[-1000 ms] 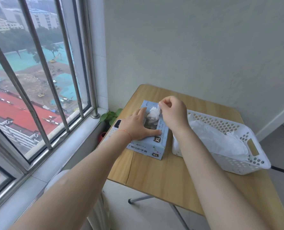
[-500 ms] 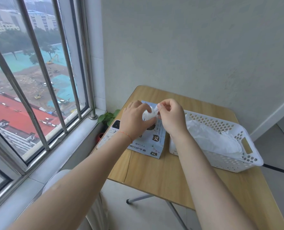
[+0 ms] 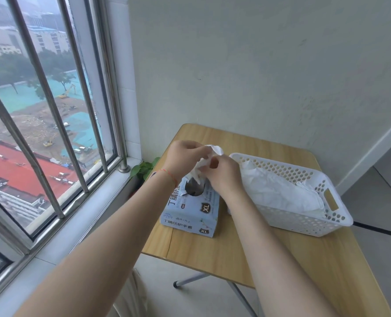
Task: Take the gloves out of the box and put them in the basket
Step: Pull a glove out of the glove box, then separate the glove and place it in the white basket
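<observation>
Glove (image 3: 203, 164) pinched between both hands (image 3: 207, 167)

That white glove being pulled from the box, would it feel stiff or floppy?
Probably floppy: the glove crumples and droops between the left hand and right hand. Likely very light too, since gloves in the basket lie in soft folds.

wooden table (image 3: 212, 252) by a pale wall (image 3: 258, 65) and barred window (image 3: 41, 110).
</observation>
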Demonstrator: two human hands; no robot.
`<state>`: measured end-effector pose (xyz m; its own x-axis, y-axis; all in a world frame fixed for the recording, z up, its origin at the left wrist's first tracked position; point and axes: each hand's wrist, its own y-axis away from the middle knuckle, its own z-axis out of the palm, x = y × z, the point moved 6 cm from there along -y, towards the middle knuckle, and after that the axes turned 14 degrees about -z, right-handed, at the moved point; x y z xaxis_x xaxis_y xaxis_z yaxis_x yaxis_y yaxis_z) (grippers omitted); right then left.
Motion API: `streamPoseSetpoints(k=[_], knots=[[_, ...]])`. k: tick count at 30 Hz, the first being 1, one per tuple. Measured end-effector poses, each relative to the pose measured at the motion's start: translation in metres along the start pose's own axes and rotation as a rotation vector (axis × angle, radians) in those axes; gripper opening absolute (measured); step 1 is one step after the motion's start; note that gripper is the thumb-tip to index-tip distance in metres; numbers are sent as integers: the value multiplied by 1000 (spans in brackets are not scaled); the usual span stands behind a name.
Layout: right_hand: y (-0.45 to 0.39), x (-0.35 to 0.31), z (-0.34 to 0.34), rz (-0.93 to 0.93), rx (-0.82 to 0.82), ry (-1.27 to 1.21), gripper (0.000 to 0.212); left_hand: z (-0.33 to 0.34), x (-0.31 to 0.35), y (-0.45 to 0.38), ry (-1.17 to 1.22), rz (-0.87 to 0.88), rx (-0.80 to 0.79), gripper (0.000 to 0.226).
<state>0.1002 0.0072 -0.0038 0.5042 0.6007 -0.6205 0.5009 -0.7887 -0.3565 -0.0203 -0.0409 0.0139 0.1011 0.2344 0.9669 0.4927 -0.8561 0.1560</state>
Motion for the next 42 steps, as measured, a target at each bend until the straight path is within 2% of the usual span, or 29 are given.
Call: streamPoseSetpoints(k=[4,8,11,14,17,20,22,29,33,38,40,42], knots=[[2,6,-5,13,49,-32,23,-1,-20,0,-48,-29,-53,14],[0,16,-7,80,106,-202,14,5,-39,5,-316,135,-38,47],[1,16,-10,81,152,-228,7,9,-44,13,-349,238,18,52],[1,12,-7,54,75,-232,11,13,-46,17,-416,317,56,55],[1,11,-2,22,-3,-183,10,14,-50,23,-528,348,32,79],[0,16,-7,53,121,-272,11,15,-52,33,-618,350,-10,109],[0,20,-11,106,216,-375,13,16,-53,35,-675,354,0,120],[4,16,-23,113,289,-444,10,21,-44,22,-817,456,182,134],[7,15,-29,115,274,-473,10,19,-44,16,-843,443,284,136],[2,-5,-58,49,363,-539,12,18,-48,14,-836,375,283,135],[-1,-8,-65,48,358,-534,12,16,-45,17,-771,418,282,114],[-1,-6,-69,77,333,-526,12,10,-38,21,-590,462,304,76]])
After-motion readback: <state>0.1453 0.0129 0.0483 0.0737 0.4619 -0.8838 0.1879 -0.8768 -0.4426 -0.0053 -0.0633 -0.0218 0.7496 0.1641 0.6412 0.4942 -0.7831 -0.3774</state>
